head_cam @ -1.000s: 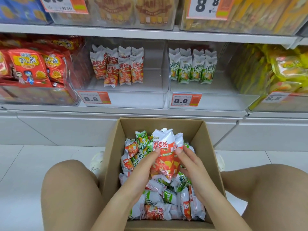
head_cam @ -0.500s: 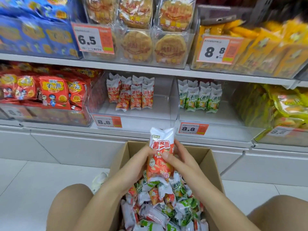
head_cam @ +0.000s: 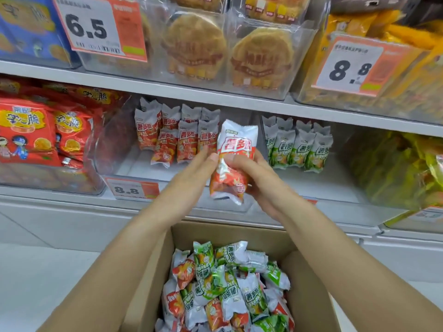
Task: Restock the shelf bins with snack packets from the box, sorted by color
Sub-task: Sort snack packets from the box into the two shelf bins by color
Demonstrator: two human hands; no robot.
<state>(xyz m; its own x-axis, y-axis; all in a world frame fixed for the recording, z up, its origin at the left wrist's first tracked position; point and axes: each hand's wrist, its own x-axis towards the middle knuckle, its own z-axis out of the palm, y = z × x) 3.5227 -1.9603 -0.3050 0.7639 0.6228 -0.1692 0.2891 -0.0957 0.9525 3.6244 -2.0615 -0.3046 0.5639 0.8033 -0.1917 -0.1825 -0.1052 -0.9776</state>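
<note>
From the head camera, both hands hold one red snack packet (head_cam: 233, 164) up in front of the shelf. The left hand (head_cam: 191, 172) pinches its left edge between thumb and fingers; the right hand (head_cam: 257, 179) wraps its right side, thumb across the front, so each grip is grasping the packet. The packet is a glossy, crinkled foil pillow, white at the crimped top and orange-red below, standing nearly upright and tilted slightly right.

Behind it sits a clear plastic bin (head_cam: 134, 168) with smooth see-through walls, holding a row of matching red packets (head_cam: 177, 137) standing upright at the back. Just to the right, a second clear bin (head_cam: 340, 180) holds green packets (head_cam: 297, 149) of the same shape, also upright.

Below the arms, an open brown cardboard box (head_cam: 309, 283) with matte, flat walls holds a loose heap of mixed red and green packets (head_cam: 227, 288).

The shelf (head_cam: 215, 94) is pale grey metal with orange-and-white price tags (head_cam: 131, 188) on the bin fronts. A bin of large red bags (head_cam: 36, 133) stands at left, yellow bags (head_cam: 395, 168) at right, round cakes (head_cam: 194, 44) in clear tubs above. The floor (head_cam: 36, 271) is pale, smooth tile.
</note>
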